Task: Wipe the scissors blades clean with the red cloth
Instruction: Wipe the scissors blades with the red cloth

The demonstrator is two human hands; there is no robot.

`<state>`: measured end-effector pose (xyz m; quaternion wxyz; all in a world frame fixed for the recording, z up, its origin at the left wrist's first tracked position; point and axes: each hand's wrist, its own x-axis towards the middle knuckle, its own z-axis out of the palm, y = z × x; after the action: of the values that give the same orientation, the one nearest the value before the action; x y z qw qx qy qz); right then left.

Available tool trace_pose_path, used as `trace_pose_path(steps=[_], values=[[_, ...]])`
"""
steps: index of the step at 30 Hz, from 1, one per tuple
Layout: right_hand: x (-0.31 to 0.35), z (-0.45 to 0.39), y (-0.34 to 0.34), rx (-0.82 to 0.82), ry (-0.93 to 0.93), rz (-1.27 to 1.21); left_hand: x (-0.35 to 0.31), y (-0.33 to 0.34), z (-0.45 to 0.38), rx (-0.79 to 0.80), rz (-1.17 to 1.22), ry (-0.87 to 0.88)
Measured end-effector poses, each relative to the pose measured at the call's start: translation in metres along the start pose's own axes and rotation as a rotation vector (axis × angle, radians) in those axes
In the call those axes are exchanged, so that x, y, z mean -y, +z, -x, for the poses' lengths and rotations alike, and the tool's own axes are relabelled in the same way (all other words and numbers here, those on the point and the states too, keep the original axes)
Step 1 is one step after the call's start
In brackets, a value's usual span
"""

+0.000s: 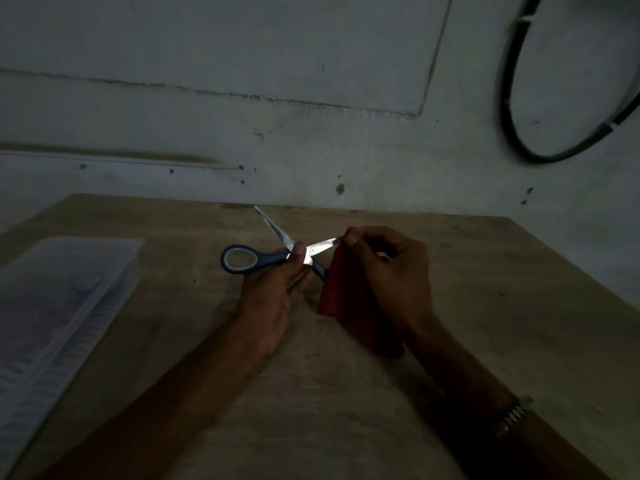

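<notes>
The left hand (273, 292) gripped the blue-handled steel scissors (277, 254) at the pivot, blades spread open. The right hand (384, 271) pinched the soft red cloth (341, 289) around one stiff, sharp blade, which was probably safest wiped along its flat side.

One pair of scissors (277, 252), its two blades spread apart (two handle loops, only one fully in sight); one red cloth (341, 289); two hands, a left hand (273, 296) and a right hand (388, 271); one wristband (510, 417); one clear plastic box (59, 306); one wooden table (485, 289); one black cable loop (512, 109) on the wall.
</notes>
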<state>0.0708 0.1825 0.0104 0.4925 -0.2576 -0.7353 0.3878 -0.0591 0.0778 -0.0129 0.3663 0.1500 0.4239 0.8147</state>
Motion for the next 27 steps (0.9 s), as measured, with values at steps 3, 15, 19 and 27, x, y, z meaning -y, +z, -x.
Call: trace_pose_path(steps=[3,15,19,27], values=[[0.005,0.013,0.016,0.081,-0.099,0.173,0.002,0.001,0.002,0.038,-0.012,0.018],[0.001,0.009,0.014,0.143,-0.333,0.527,-0.004,0.001,0.003,-0.032,0.050,-0.070],[-0.007,-0.006,-0.005,-0.018,-0.162,0.497,-0.005,-0.001,0.003,-0.044,0.042,-0.061],[-0.006,-0.002,-0.001,0.061,0.010,0.114,-0.007,-0.004,-0.002,-0.073,0.153,-0.062]])
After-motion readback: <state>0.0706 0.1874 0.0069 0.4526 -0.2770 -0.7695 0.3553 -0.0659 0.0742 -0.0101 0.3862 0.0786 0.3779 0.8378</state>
